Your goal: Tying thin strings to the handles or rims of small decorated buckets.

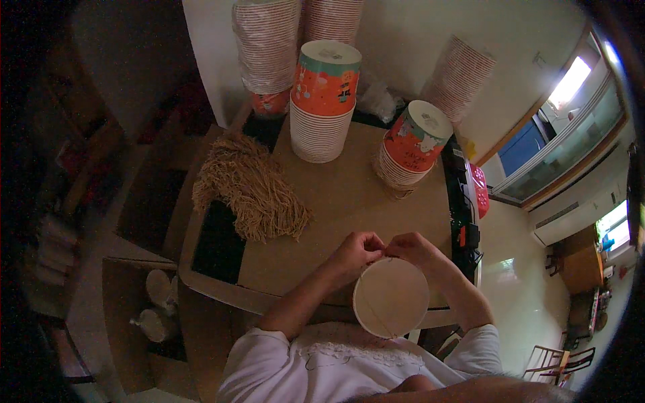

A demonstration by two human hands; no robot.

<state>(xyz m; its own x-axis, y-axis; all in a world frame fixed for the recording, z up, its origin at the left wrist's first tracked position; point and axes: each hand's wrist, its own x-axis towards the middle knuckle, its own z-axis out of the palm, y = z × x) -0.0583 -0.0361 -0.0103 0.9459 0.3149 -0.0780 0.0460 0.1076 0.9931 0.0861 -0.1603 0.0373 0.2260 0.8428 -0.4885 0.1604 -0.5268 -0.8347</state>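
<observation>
A pale round paper bucket (403,295) rests at my chest, by the table's near edge, its round face toward me. A thin piece of twine (373,303) runs across it from rim to rim. At the bucket's far rim my left hand (359,254) is closed, thumb and fingertips pinched at the twine's end. Close beside it, my right hand (416,251) pinches at the same spot, its fingertips almost touching the left ones. The small bit between the fingertips is mostly hidden. A loose bundle of tan twine (252,188) lies on the table to the left.
On the cardboard-covered table (336,201) stand an orange-and-green bucket stack (324,101) and a shorter stack (413,144). Wrapped stacks (265,47) rise behind. A power strip with cables (468,235) lines the right edge. Lower left, an open carton (124,316) holds pale buckets.
</observation>
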